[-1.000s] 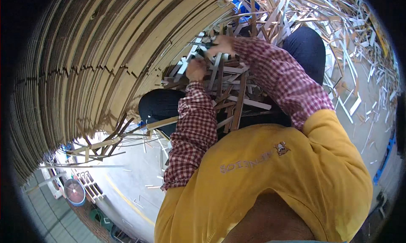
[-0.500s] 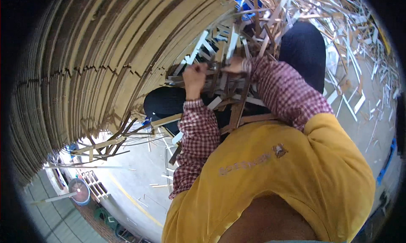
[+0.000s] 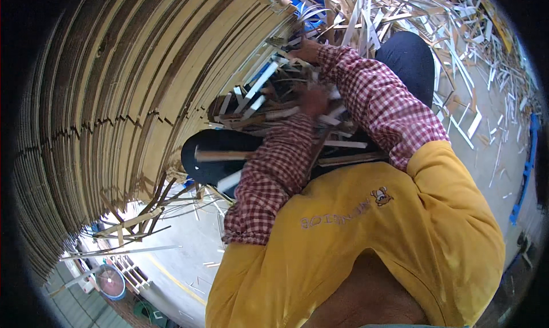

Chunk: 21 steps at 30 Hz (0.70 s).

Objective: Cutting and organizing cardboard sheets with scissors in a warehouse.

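Observation:
My left hand (image 3: 314,101), smeared by motion, is low over a jumble of cardboard strips (image 3: 260,83) between my knees. What its fingers do is hidden in the blur. My right hand (image 3: 307,51) is farther forward, beside the near right edge of a tall stack of brown cardboard sheets (image 3: 189,54). Its fingers reach left toward that edge, apart from one another, and nothing shows clearly in them. Pale and brown strips lie around both hands, and some rest across my left thigh.
Loose strips (image 3: 457,42) are heaped on the floor at the far right. A blue object (image 3: 309,11) shows beyond my right hand. More strips (image 3: 134,219) stick out below the stack at left. A round tub (image 3: 110,282) stands at lower left.
My left hand has moved right and down, away from the stack, into the strips. My right hand has gone forward and left to the stack's edge. The hands have come apart.

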Available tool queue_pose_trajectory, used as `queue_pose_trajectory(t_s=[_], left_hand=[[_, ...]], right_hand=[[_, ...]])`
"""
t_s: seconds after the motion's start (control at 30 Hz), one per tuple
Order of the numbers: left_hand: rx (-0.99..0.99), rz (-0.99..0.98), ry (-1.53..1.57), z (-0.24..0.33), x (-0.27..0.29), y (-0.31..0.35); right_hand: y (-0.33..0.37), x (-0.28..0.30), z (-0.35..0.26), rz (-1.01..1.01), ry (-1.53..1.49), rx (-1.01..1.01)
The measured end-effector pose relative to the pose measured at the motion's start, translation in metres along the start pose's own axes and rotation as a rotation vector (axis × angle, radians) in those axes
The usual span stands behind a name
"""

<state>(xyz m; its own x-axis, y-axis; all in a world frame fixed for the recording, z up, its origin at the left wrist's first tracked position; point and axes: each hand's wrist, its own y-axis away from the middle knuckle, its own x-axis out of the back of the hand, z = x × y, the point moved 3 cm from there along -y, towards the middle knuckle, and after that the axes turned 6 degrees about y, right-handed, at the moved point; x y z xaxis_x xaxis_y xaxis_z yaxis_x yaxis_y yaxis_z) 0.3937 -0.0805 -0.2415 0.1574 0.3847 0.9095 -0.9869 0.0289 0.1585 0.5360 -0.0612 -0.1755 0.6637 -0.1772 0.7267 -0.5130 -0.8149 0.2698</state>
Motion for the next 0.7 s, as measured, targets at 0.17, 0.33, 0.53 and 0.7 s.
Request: queue_pose_trajectory(t_s=[0.17,0.33,0.53,0.7], left_hand=[[0.147,-0.081,0.301,0.008,0.019,0.006],[0.176,0.125,0.555,-0.004,0.046,0.018],[0.304,-0.023,0.626,-0.005,0.093,0.041],[0.291,0.314,0.650,-0.011,0.125,0.050]], right_hand=[[-0.027,-0.021,0.000,-0.176,-0.068,0.087],[-0.030,-0.030,0.001,-0.218,-0.245,-0.104],[-0.017,-0.046,-0.003,0.005,-0.195,-0.273],[-0.023,-0.042,-0.015,-0.070,-0.173,-0.400]])
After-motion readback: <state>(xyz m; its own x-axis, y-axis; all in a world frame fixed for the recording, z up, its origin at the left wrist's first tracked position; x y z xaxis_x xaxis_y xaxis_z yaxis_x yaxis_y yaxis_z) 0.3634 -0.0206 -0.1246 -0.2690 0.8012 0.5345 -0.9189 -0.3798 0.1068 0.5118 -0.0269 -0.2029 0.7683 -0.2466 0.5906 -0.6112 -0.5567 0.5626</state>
